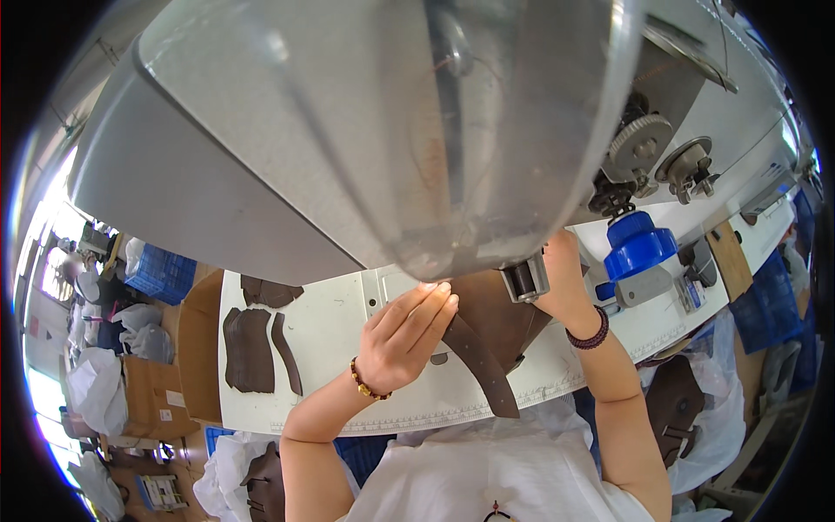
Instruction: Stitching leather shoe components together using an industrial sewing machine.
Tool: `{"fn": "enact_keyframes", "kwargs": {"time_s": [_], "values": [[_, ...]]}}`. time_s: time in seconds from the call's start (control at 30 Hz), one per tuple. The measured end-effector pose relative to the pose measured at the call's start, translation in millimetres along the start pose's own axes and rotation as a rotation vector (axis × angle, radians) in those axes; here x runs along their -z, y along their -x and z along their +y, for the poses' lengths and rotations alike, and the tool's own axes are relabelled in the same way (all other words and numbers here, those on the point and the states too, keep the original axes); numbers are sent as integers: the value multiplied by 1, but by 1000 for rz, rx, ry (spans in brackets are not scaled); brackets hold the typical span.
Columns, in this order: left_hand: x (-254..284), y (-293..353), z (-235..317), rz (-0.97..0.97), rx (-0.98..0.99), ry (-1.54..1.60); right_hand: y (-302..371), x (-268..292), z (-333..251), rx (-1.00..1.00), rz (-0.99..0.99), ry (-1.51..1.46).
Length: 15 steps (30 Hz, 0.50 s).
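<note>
A brown leather piece (492, 309) lies on the white sewing machine table, partly under the machine head. From it a leather strap (481, 370) with small holes hangs toward me. My left hand (402, 337) is at the leather's left edge, fingers pressed together and fingertips against it; its thumb is hidden. On the other side, my right hand (561, 270) reaches in by the leather's right side, its fingers hidden behind the machine head. The sewing machine (235, 174), with a clear plastic shield (513, 130), covers the stitching area from view.
Cut leather pieces (250, 350) lie on the table (348, 391) at left. A blue thread spool (639, 246) and metal thread guides (644, 143) sit on the machine's right. Plastic bags (713, 409) with leather parts flank me. Cardboard boxes (155, 396) stand at far left.
</note>
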<state>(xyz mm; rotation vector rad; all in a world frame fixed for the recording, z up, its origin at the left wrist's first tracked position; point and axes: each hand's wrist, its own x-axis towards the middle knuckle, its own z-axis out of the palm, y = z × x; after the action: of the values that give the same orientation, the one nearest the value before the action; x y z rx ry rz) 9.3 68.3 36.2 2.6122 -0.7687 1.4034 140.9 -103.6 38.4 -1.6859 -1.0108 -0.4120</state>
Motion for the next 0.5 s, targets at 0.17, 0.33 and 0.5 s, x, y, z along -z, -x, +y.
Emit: {"fn": "enact_keyframes", "kwargs": {"time_s": [0.17, 0.33, 0.5], "values": [[6, -4, 0, -86, 3, -3, 1, 2, 4, 42, 0, 56], [17, -10, 1, -189, 3, 10, -4, 7, -3, 205, -68, 291], [18, -15, -2, -195, -29, -25, 1, 3, 12, 208, 19, 220]]}}
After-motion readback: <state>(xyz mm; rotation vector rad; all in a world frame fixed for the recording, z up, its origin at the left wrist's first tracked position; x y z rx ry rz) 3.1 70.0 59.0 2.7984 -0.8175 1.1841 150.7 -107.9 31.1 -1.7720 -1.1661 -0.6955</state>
